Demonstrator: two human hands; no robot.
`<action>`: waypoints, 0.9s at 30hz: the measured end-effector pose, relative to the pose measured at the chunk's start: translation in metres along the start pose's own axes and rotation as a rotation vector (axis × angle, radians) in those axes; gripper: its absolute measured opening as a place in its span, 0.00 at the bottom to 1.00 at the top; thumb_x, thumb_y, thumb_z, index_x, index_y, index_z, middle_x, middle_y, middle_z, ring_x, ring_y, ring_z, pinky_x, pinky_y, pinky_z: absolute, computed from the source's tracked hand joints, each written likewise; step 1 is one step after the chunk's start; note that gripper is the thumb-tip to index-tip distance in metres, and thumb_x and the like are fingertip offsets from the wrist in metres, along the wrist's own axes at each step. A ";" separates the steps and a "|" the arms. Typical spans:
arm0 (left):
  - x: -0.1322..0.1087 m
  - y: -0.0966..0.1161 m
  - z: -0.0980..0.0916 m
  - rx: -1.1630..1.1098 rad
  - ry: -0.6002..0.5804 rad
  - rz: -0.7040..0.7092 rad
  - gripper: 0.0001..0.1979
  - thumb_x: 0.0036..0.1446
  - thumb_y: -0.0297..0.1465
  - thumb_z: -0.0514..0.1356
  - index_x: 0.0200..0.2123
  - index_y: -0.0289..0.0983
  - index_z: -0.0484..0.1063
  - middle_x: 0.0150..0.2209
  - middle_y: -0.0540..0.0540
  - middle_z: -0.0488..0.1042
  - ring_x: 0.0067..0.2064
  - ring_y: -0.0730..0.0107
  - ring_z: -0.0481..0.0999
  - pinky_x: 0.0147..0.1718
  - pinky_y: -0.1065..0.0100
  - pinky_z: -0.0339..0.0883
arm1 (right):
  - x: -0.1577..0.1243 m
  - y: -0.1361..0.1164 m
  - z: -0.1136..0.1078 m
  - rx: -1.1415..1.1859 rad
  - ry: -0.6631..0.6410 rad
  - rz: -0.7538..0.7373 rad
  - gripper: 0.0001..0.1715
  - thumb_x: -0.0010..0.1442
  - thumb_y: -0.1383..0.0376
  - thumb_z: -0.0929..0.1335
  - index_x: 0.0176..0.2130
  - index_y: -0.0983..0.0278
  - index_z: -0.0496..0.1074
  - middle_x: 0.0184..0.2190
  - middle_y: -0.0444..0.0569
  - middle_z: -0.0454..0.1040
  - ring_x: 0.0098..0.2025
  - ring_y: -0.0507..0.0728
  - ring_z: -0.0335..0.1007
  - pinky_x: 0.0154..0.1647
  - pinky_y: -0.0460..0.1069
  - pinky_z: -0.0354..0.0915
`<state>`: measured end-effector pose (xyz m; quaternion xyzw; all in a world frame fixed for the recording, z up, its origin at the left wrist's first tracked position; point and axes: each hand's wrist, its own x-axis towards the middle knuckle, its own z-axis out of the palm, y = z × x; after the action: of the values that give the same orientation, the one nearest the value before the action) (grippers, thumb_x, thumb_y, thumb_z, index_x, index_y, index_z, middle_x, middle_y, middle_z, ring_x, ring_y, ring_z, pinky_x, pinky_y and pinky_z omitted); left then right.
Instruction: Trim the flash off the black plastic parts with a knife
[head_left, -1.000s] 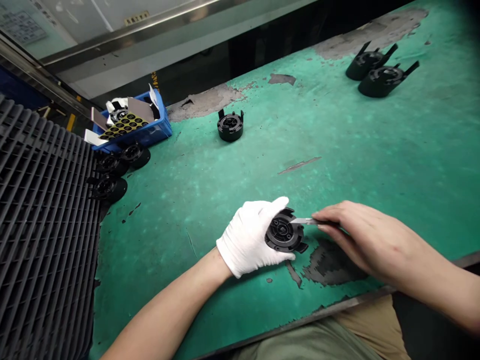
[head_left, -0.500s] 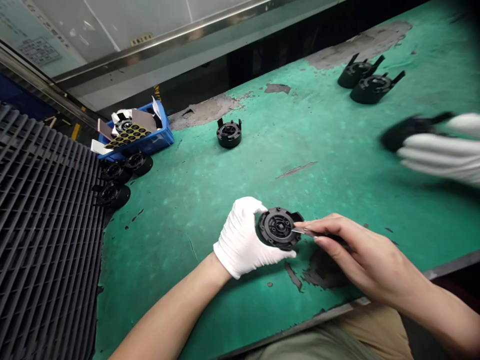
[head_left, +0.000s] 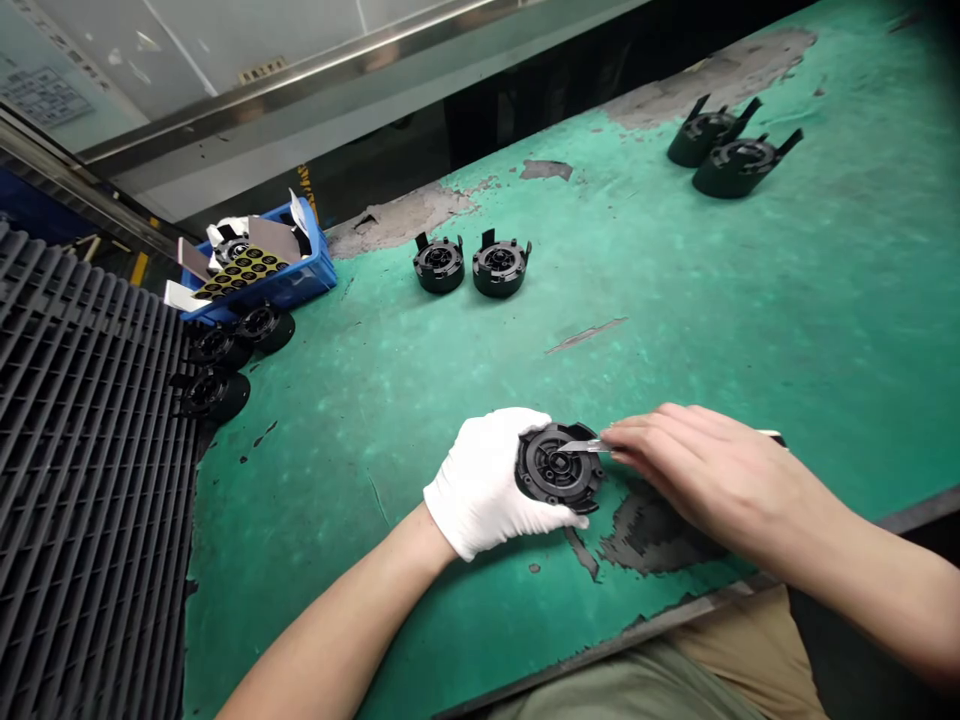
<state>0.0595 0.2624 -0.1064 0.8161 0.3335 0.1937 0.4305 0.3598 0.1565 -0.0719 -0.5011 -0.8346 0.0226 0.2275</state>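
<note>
My left hand, in a white glove, is wrapped round a round black plastic housing just above the green table. The housing's ribbed inner face is turned up towards me, with a small square in its middle. Bare, my right hand grips a craft knife from the right. Its pointed metal blade lies over the inner face near the centre; whether it touches the plastic I cannot tell. Most of the knife's handle is hidden under my fingers.
Two similar black housings stand side by side ahead, and two more at the far right. Several lie at the left by a blue bin holding labels and parts. Black ribbed grating borders the left of the green table.
Another black housing now stands beside the one ahead; the other person's gloved hand has left the right side. My right hand has turned over, the blade reaching further across the housing.
</note>
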 end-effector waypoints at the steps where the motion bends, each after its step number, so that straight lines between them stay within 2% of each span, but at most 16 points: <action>1: 0.001 0.001 -0.001 0.004 -0.016 0.004 0.52 0.39 0.53 0.99 0.64 0.45 0.88 0.62 0.39 0.94 0.65 0.36 0.96 0.71 0.40 0.92 | 0.002 0.000 -0.001 -0.006 -0.009 -0.018 0.11 0.90 0.64 0.71 0.61 0.57 0.85 0.49 0.49 0.93 0.45 0.64 0.89 0.50 0.59 0.75; 7: 0.003 0.003 -0.003 0.015 -0.030 0.042 0.49 0.40 0.53 0.99 0.63 0.46 0.90 0.61 0.40 0.94 0.63 0.38 0.96 0.69 0.43 0.92 | 0.006 0.005 -0.011 -0.070 -0.064 -0.103 0.21 0.91 0.69 0.63 0.61 0.58 0.85 0.52 0.53 0.94 0.46 0.64 0.88 0.48 0.59 0.76; 13: 0.002 0.003 -0.003 0.026 -0.038 0.040 0.49 0.41 0.53 0.99 0.64 0.47 0.90 0.62 0.41 0.94 0.64 0.37 0.95 0.70 0.43 0.92 | 0.007 0.006 -0.010 0.016 -0.009 -0.066 0.13 0.90 0.67 0.69 0.59 0.57 0.85 0.44 0.48 0.90 0.42 0.62 0.86 0.47 0.57 0.74; 18: 0.003 0.003 -0.004 0.027 -0.039 0.055 0.50 0.41 0.53 0.99 0.65 0.47 0.90 0.62 0.40 0.94 0.65 0.37 0.95 0.71 0.43 0.91 | 0.003 0.005 -0.005 0.061 0.009 -0.018 0.09 0.90 0.65 0.72 0.59 0.57 0.85 0.44 0.47 0.90 0.42 0.61 0.86 0.47 0.57 0.73; 23: 0.001 0.002 -0.002 0.049 -0.031 0.055 0.50 0.40 0.53 0.99 0.64 0.48 0.90 0.62 0.41 0.94 0.65 0.36 0.95 0.72 0.41 0.91 | 0.001 0.006 -0.007 0.058 -0.060 0.011 0.17 0.91 0.64 0.67 0.59 0.55 0.88 0.46 0.50 0.92 0.44 0.64 0.87 0.48 0.59 0.75; 27: 0.001 0.002 -0.002 0.038 -0.025 0.065 0.50 0.39 0.53 0.99 0.63 0.48 0.89 0.61 0.42 0.94 0.64 0.38 0.95 0.70 0.43 0.92 | 0.003 0.005 -0.012 -0.037 -0.119 -0.013 0.24 0.92 0.66 0.62 0.60 0.55 0.88 0.51 0.52 0.94 0.46 0.65 0.88 0.47 0.60 0.77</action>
<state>0.0597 0.2640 -0.1038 0.8368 0.3049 0.1910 0.4126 0.3679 0.1594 -0.0615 -0.4976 -0.8502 0.0355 0.1682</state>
